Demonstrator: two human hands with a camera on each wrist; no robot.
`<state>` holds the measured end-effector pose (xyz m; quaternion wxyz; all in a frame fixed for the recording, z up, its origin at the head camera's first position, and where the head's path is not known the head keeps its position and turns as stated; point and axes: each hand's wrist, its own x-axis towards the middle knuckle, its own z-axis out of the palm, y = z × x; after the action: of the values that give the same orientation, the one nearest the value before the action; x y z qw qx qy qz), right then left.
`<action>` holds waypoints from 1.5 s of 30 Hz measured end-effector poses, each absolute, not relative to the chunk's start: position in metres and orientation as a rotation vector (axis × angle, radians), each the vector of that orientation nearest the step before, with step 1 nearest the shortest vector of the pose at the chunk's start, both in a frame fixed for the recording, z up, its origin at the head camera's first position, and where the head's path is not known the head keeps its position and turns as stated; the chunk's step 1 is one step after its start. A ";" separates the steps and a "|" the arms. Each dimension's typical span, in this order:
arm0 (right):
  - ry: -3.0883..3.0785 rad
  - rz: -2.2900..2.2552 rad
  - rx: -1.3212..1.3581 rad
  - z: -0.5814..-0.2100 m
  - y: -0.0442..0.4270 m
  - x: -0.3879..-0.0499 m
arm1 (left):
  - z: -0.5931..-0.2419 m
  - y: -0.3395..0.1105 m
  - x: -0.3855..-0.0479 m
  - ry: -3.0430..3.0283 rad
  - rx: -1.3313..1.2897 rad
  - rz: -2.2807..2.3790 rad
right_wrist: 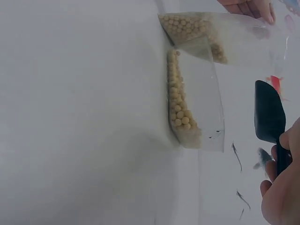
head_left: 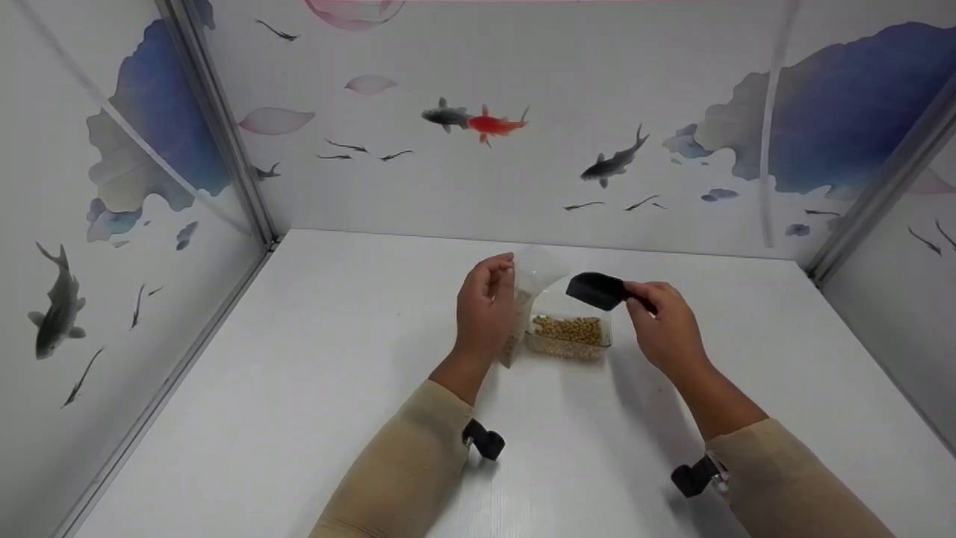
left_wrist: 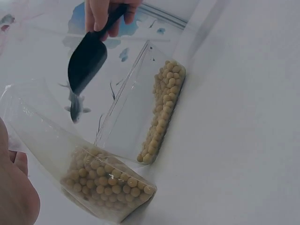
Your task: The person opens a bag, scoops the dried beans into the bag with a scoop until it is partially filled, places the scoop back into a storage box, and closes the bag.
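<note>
My left hand [head_left: 484, 310] grips the side of a clear plastic bag [left_wrist: 47, 136] near its top. Yellowish soybeans [left_wrist: 108, 180] fill the bag's lower part, and its base stands on the table. Right beside the bag is a clear rectangular container [left_wrist: 124, 124] with a layer of soybeans [head_left: 567, 329] along its bottom. The handle of a black scoop [head_left: 595, 290] is in my right hand [head_left: 668, 325], between thumb and curled fingers. Its blade hangs above the container, touching neither container nor bag, and no beans show on it.
Underneath is a white tabletop [head_left: 299, 359]. White panels [head_left: 418, 194] printed with fish and leaves close off the back and both sides, joined by metal corner posts [head_left: 224, 127]. A small black device [head_left: 484, 439] is strapped at each wrist.
</note>
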<state>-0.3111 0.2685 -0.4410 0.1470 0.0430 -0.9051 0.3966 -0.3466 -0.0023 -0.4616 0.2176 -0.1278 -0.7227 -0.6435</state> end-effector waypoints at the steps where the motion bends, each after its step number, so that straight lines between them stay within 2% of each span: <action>1: -2.627 1.111 0.147 -0.442 0.269 -0.311 | -0.462 -0.002 -0.347 -2.004 -0.354 -1.778; 12: -2.857 0.525 0.472 -0.434 0.263 -0.312 | -0.462 -0.003 -0.345 -2.008 -0.370 -1.772; 18: -2.884 0.366 0.573 -0.431 0.251 -0.317 | -0.460 -0.002 -0.344 -2.006 -0.384 -1.757; 29: -2.950 0.750 0.466 -0.456 0.237 -0.327 | -0.460 -0.002 -0.344 -1.991 -0.387 -1.769; 45: -2.772 1.230 0.251 -0.478 0.238 -0.321 | -0.460 -0.003 -0.345 -1.989 -0.393 -1.750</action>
<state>-0.3211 0.2378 -0.4784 0.0491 0.0823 -0.9098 0.4037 -0.3448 -0.0030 -0.4601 0.2295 -0.1427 -0.7229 -0.6359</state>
